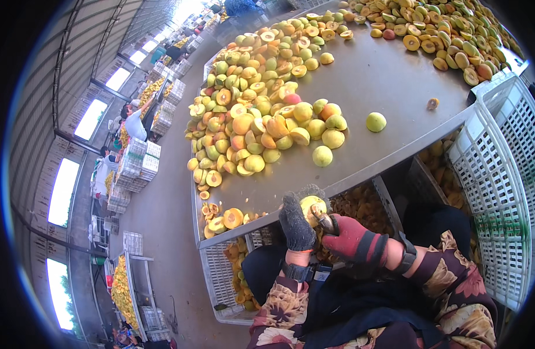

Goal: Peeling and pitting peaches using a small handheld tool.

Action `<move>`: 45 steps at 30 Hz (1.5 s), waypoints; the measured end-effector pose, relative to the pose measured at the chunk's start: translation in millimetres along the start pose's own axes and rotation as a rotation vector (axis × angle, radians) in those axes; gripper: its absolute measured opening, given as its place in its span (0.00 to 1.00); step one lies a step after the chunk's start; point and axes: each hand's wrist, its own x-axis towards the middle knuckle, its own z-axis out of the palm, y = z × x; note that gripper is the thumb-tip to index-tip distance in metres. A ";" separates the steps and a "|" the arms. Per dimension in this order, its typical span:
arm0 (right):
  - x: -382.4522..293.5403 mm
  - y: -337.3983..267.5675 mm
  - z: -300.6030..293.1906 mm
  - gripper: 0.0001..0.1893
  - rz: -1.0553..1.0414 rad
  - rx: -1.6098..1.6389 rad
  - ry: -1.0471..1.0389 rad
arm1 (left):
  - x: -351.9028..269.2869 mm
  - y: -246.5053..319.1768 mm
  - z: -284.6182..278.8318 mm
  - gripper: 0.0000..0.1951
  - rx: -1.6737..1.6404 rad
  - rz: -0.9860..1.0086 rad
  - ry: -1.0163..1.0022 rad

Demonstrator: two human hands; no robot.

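My left hand [298,222], in a dark grey knit glove, holds a halved yellow peach [312,208] just off the near edge of the metal table [359,87]. In a red and black glove, my right hand [352,237] grips a small pitting tool [327,221], its metal tip against the cut face at the stone. A big heap of halved yellow-green peaches [250,122] covers the table's left part. Several cut pieces [223,220] lie at the near left corner, and a single peach [376,121] rests apart on the metal.
More halved fruit [450,35] is piled at the far right. White plastic crates stand at the right [489,183] and below the table's left corner [219,279]. An open bin of scraps [363,209] sits beneath the edge. Co-workers [134,122] are at other tables, far left.
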 end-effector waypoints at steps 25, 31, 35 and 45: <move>-0.2 -3.9 0.7 0.16 0.073 0.137 -0.158 | -10.6 35.8 6.9 0.32 -0.332 -0.233 -0.106; 3.7 -7.0 -9.4 0.10 0.149 0.337 -0.380 | -13.4 37.6 4.8 0.22 0.075 0.066 -0.042; -0.6 3.0 2.6 0.08 0.018 0.139 -0.159 | -11.7 62.3 16.6 0.20 0.133 -0.035 -0.231; 1.3 -8.1 -2.4 0.06 0.251 0.488 -0.409 | -14.5 56.4 13.7 0.19 0.179 0.197 -0.099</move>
